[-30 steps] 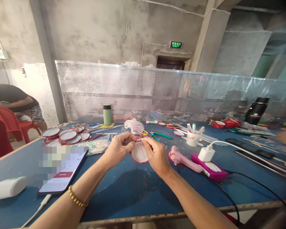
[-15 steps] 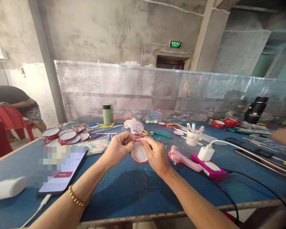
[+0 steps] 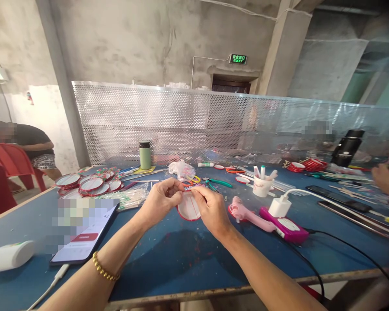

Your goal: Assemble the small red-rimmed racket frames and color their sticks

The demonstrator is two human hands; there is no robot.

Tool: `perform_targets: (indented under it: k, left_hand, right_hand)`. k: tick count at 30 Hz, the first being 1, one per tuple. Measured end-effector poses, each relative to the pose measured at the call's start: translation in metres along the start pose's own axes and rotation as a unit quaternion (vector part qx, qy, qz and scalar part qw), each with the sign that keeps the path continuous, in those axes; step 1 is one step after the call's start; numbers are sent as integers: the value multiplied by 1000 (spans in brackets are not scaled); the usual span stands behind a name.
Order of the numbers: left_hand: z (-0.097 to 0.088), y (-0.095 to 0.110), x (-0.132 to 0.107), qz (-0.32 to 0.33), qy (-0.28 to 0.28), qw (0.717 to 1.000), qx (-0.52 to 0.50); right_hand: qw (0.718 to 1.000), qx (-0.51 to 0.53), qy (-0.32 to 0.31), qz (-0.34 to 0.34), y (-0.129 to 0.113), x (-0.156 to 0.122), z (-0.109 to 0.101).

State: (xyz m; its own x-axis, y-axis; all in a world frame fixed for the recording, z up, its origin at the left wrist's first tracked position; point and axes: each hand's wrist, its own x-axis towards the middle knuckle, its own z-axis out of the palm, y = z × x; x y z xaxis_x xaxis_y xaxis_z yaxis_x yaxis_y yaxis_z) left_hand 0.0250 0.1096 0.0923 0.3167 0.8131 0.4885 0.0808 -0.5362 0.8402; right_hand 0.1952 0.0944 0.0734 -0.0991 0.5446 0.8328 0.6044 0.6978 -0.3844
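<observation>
A round white disc with a red rim (image 3: 188,206) is held above the blue table, tilted toward me, with a thin red line down its face. My left hand (image 3: 165,196) is closed in a pinch at the disc's upper left edge. Pressed against its upper right edge are the thumb and fingers of my right hand (image 3: 212,209). Both sets of fingertips meet near the top of the rim, and whatever small piece lies between them is hidden. Behind the hands are green-handled pliers (image 3: 218,183) and a crumpled clear plastic bag (image 3: 181,169).
Similar red-rimmed discs (image 3: 91,183) are piled at left, near a phone (image 3: 84,235). A pink glue gun (image 3: 246,214), a magenta power strip (image 3: 290,228) and a cup of markers (image 3: 262,185) stand at right. A co-worker's hand (image 3: 387,179) shows at the far right.
My hands and the disc stay almost in place. At the far right, the co-worker's hand has shifted and now shows raised fingers. The person at left has moved slightly.
</observation>
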Motion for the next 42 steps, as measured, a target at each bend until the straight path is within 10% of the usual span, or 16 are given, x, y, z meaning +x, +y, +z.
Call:
perform_targets:
  k: [42]
  left_hand:
    - [1,4,-1,-17,10,1000,3]
  right_hand:
    - [999,-14,-14,-42,-1,-1,2]
